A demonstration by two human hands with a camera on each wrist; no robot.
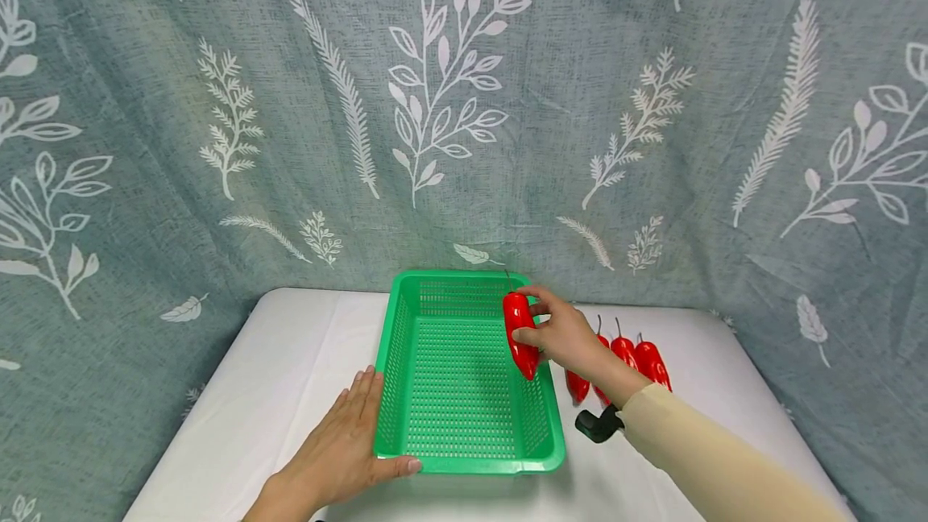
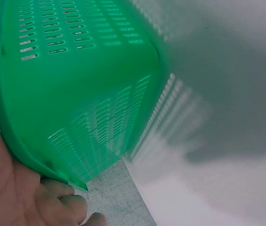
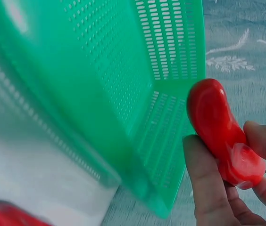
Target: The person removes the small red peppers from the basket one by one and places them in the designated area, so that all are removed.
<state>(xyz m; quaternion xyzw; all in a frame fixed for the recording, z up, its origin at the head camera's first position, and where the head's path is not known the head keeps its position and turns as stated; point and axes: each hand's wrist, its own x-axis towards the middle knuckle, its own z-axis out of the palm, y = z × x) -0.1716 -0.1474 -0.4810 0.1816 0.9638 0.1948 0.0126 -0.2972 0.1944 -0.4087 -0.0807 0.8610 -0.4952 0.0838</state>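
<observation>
My right hand (image 1: 573,335) pinches a glossy red chili pepper (image 1: 518,325) between thumb and fingers, over the right rim of a green plastic basket (image 1: 464,466). The right wrist view shows the same pepper (image 3: 213,117), its rounded end pointing away from the fingers (image 3: 203,174). With fingers extended, my left hand (image 1: 341,429) rests on the basket's front left corner, thumb along the front rim. From the left wrist view, the palm and fingers (image 2: 60,197) lie against the rim of the basket (image 2: 71,94). No pepper shows inside the basket.
Several more red peppers (image 1: 652,361) lie on the white table (image 1: 725,401) to the right of the basket, partly hidden by my right forearm. A black strap piece (image 1: 598,425) sticks out at my right wrist. Behind the table hangs a grey-green leaf-patterned cloth (image 1: 464,103).
</observation>
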